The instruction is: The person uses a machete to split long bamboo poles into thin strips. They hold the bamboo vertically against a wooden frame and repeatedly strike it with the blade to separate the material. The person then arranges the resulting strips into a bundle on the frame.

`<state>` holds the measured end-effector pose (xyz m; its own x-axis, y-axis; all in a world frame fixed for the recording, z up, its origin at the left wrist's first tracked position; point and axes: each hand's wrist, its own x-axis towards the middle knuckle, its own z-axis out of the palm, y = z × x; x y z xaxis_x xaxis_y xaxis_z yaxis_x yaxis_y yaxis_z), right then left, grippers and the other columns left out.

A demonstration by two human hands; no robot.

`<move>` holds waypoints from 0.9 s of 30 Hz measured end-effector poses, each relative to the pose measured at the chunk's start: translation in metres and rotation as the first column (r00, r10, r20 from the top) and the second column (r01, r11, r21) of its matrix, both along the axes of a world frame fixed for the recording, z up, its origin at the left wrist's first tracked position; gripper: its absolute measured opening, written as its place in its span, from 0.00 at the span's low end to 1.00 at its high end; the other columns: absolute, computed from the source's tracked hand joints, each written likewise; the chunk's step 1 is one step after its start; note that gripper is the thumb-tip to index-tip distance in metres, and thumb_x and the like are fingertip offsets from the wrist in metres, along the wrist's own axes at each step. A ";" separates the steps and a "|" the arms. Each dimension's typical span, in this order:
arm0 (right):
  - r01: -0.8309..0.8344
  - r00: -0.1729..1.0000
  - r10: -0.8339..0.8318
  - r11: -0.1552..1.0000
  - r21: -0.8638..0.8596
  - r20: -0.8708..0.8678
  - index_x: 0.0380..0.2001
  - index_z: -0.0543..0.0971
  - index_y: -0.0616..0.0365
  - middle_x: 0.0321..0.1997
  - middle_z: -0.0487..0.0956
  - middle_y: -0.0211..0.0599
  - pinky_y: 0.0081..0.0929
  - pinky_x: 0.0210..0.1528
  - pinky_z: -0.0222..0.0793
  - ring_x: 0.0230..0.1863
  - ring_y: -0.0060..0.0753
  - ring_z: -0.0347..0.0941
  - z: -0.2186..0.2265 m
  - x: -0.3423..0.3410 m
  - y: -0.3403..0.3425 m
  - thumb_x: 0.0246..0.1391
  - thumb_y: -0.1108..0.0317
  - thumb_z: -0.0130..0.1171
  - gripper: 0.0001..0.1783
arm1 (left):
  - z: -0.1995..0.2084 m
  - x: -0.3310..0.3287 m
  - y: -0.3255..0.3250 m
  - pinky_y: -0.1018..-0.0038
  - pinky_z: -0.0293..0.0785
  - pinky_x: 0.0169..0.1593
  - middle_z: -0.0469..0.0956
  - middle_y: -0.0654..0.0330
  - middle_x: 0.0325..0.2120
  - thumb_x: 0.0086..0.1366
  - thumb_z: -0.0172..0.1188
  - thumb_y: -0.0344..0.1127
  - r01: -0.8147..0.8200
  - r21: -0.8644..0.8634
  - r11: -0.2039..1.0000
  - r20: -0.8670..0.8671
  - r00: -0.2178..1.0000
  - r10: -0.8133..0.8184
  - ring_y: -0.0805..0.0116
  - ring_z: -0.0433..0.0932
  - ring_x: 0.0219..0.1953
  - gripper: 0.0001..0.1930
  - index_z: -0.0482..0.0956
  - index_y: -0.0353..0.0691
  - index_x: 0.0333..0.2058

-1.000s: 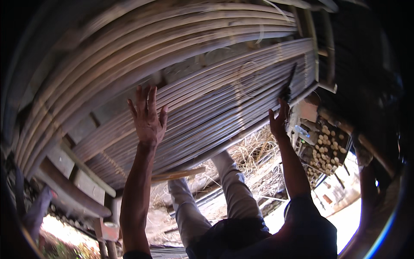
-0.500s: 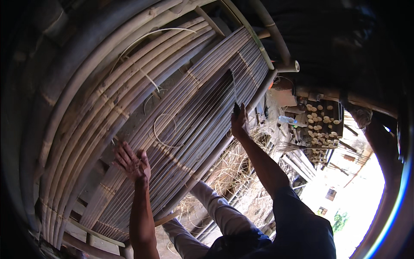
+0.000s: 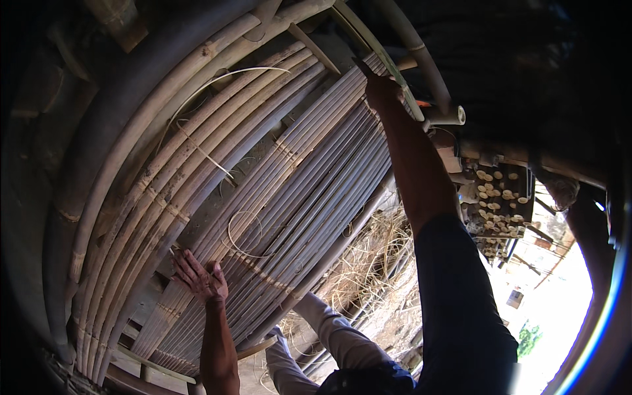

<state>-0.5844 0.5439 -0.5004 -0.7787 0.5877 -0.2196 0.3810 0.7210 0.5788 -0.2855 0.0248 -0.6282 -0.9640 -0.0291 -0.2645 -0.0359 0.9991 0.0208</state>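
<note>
The bamboo slat panel (image 3: 289, 217), a flat mat of thin split canes lashed side by side, is seen filling the middle of the view, with its long axis running from the lower left up to the upper right. Its far end points toward the upper right, where thicker bamboo poles (image 3: 151, 164) are curved alongside it. The left hand (image 3: 201, 280) is laid on the panel's lower left part with the fingers spread wide and nothing gripped, apparently so that the slats are pressed flat and steadied. The right hand (image 3: 380, 89) is stretched to the panel's upper end at the edge of a pole; whether anything is pinched there cannot be told, since the fingers are in shadow. A loose thin strip (image 3: 240, 234) is looped over the slats between the hands. Dry straw (image 3: 368, 257) is seen below the panel, and a stack of cut bamboo ends (image 3: 500, 197) to the right.
</note>
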 end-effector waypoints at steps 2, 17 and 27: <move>0.042 0.996 -0.055 0.985 -0.166 -0.073 0.63 0.63 0.37 0.61 0.69 0.59 0.52 0.52 0.75 0.54 0.58 0.76 -0.002 0.019 -0.018 0.67 0.58 0.44 0.22 | -0.001 0.004 -0.005 0.38 0.37 0.71 0.43 0.51 0.73 0.68 0.28 0.71 -0.010 0.010 1.000 -0.012 1.000 0.010 0.48 0.40 0.74 0.45 0.42 0.45 0.73; 0.589 0.389 -0.896 0.062 -0.806 0.215 0.50 0.59 0.56 0.20 0.70 0.33 0.29 0.09 0.59 0.09 0.26 0.63 0.115 0.778 -0.147 0.41 0.71 0.76 0.40 | 0.067 0.010 -0.158 0.57 0.66 0.60 0.70 0.54 0.61 0.66 0.51 0.68 -0.380 0.620 -0.686 0.700 -0.128 0.703 0.60 0.68 0.64 0.43 0.59 0.38 0.66; 0.981 0.064 -0.891 -0.026 -0.191 0.450 0.41 0.79 0.61 0.34 0.81 0.51 0.35 0.36 0.74 0.35 0.42 0.79 0.249 0.985 -0.401 0.39 0.48 0.74 0.32 | 0.029 0.045 -0.345 0.57 0.72 0.55 0.79 0.59 0.50 0.67 0.55 0.51 -0.515 0.612 -0.601 0.718 0.043 0.695 0.63 0.81 0.47 0.16 0.76 0.47 0.44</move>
<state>0.4005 0.1430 -0.2516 0.4867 0.5785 -0.6546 0.8373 -0.0953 0.5383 -0.2407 -0.3201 -0.5997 -0.2526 -0.5478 -0.7976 -0.4978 -0.6332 0.5926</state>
